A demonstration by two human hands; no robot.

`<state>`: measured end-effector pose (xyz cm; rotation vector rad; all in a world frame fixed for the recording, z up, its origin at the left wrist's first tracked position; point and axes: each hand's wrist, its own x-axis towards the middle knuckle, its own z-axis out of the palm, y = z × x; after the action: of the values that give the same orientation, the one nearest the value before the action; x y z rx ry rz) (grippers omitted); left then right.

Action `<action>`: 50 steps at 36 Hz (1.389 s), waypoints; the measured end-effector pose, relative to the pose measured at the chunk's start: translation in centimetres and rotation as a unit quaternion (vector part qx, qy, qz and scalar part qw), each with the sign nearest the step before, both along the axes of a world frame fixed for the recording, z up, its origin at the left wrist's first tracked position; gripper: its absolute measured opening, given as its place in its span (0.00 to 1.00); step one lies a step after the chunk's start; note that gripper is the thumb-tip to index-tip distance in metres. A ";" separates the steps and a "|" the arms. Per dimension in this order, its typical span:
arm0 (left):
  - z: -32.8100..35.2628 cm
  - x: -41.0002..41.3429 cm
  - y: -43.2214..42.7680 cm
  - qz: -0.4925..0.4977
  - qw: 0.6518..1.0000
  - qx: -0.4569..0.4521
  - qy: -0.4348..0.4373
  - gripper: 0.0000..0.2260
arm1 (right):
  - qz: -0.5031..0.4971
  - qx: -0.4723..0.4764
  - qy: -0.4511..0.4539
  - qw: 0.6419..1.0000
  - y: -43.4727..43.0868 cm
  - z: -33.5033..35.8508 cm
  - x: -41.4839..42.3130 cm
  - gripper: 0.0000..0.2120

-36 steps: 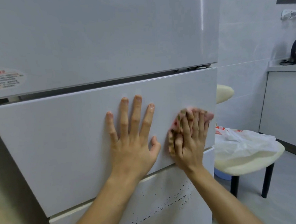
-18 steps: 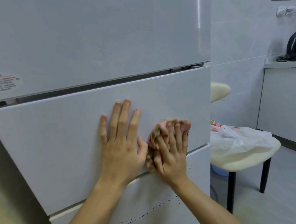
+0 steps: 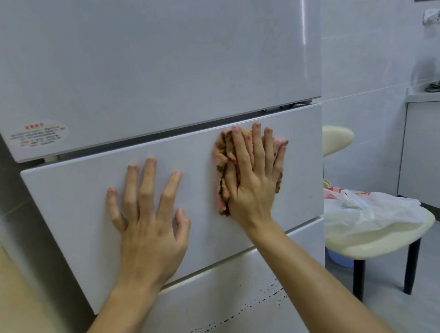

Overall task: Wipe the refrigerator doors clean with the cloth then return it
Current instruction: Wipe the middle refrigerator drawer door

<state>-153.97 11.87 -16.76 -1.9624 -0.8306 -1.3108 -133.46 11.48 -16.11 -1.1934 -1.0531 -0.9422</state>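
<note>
A white refrigerator fills the view, with a tall upper door (image 3: 143,63), a middle drawer door (image 3: 70,214) and a lower door (image 3: 222,302) with dark specks. My right hand (image 3: 253,179) presses a crumpled pink and brown cloth (image 3: 223,161) flat against the upper right part of the middle door, just below the gap under the upper door. My left hand (image 3: 147,222) rests flat on the same door to the left, fingers spread, holding nothing.
A cream stool (image 3: 373,244) with black legs stands right of the fridge, with a white plastic bag (image 3: 365,209) on it. A blue bucket (image 3: 338,259) sits beneath. A white cabinet (image 3: 429,153) with a dark kettle is at the far right. A sticker (image 3: 38,135) marks the upper door.
My right hand has slid the cloth up and to the right, from the door's lower edge to its top edge. My left hand has stayed pressed on the door, fingers spread wider.
</note>
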 end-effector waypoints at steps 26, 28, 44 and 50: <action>-1.0 -4.3 1.3 0.018 0.999 0.004 -0.031 0.26 | -0.023 0.006 0.068 0.997 1.4 2.0 -6.4 0.25; -0.8 -4.6 1.5 0.015 0.999 0.011 -0.035 0.26 | -0.028 0.013 0.058 0.998 1.3 1.7 -6.3 0.24; -1.7 -5.9 2.2 0.007 0.999 0.028 -0.024 0.26 | 0.026 -0.108 -0.168 0.980 0.6 -13.9 -8.8 0.26; -1.5 -6.0 2.3 0.004 0.999 0.027 -0.023 0.27 | 0.023 -0.075 -0.145 0.986 0.9 -6.9 -9.1 0.25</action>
<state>-159.96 14.22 -18.27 -1.8926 -0.8162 -1.3632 -142.59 12.37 -23.06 -1.1724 -1.3987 -1.0352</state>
